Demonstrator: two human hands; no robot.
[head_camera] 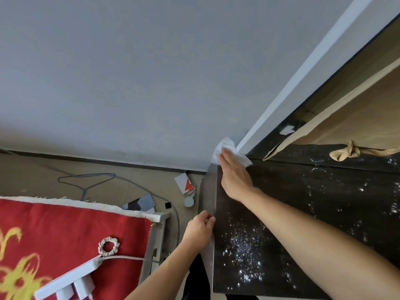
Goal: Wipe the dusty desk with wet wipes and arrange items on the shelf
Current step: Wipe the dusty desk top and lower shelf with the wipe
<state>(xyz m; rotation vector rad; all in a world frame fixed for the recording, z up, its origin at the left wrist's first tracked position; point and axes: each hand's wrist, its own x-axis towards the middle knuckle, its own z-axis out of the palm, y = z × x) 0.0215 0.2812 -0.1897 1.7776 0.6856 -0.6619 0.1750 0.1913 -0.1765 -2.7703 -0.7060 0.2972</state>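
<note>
The dark desk top (303,204) fills the lower right, speckled with white dust and wet drops. My right hand (234,175) lies flat at the desk's far left corner, pressing a white wet wipe (227,148) against the surface; the wipe sticks out past my fingertips. My left hand (200,229) grips the desk's left edge, fingers curled over it. A light wooden shelf (355,109) rises at the desk's back right.
A knotted beige stocking (346,153) lies on the desk under the shelf. A bed with a red patterned blanket (71,241), a hair scrunchie (108,245) and a white strip stands at left. On the floor lie a wire hanger (86,180), a cable and small boxes.
</note>
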